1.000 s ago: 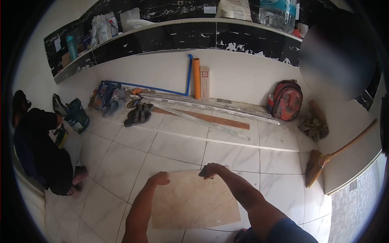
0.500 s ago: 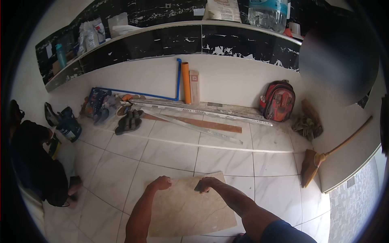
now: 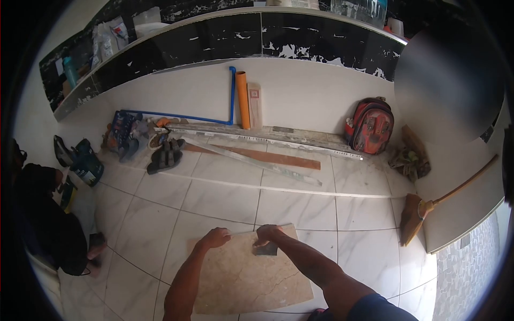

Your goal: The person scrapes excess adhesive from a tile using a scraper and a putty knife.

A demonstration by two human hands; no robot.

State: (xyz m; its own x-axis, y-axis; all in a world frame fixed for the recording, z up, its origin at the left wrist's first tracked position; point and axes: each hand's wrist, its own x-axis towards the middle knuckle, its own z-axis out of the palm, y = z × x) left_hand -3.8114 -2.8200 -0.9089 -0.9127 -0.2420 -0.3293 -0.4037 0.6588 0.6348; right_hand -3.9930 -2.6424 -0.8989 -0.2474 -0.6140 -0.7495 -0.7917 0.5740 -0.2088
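Observation:
A beige marbled tile lies on the white tiled floor in front of me. My left hand is closed at the tile's far left edge, touching or gripping it; its fingertips are too small to make out. Near the far right part of the tile, my right hand is closed on a small dark block, which rests against the tile's surface.
A co-worker in dark clothes is low at the left. Sandals, metal and wooden strips, an orange pipe and a red backpack lie along the wall. A broom leans at the right.
My right hand has shifted slightly left and away from me, and more of the dark block shows. The camera view has tilted a little downward.

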